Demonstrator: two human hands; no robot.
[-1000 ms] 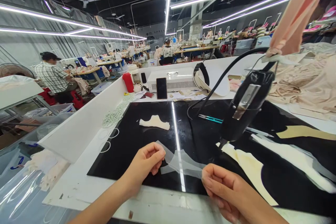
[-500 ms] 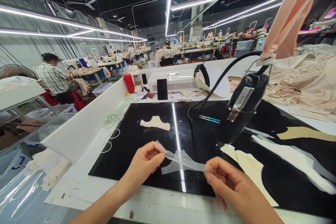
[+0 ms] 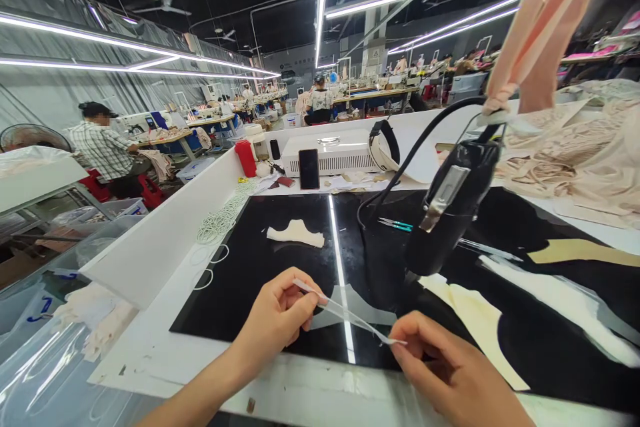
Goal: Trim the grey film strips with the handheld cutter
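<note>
Between my two hands a thin white translucent strip [image 3: 350, 315] is stretched above the black mat. My left hand [image 3: 281, 310] pinches its left end, with a short tail sticking out past the thumb. My right hand [image 3: 434, 359] pinches the other end between thumb and fingertips. Beneath the strip, a sheer shaped fabric piece [image 3: 357, 299] lies flat on the black mat [image 3: 240, 293]. Farther back lies a cream shaped fabric piece [image 3: 296, 233]. Right of the hands hangs a black handheld tool [image 3: 450, 203] with a metal clip, tied to a peach fabric band [image 3: 545, 33].
Cream fabric pieces [image 3: 475, 320] and white strips [image 3: 565, 300] lie on the right. Teal thread snips [image 3: 395, 224], a phone [image 3: 309, 169] and a white vented box [image 3: 330, 152] stand or lie behind. Looped cord [image 3: 220, 217] is at left; a black cable [image 3: 400, 177] arches across.
The strip has turned more edge-on and slopes down to the right, my right hand sitting slightly lower. The hanging black tool has swung a little to the left.
</note>
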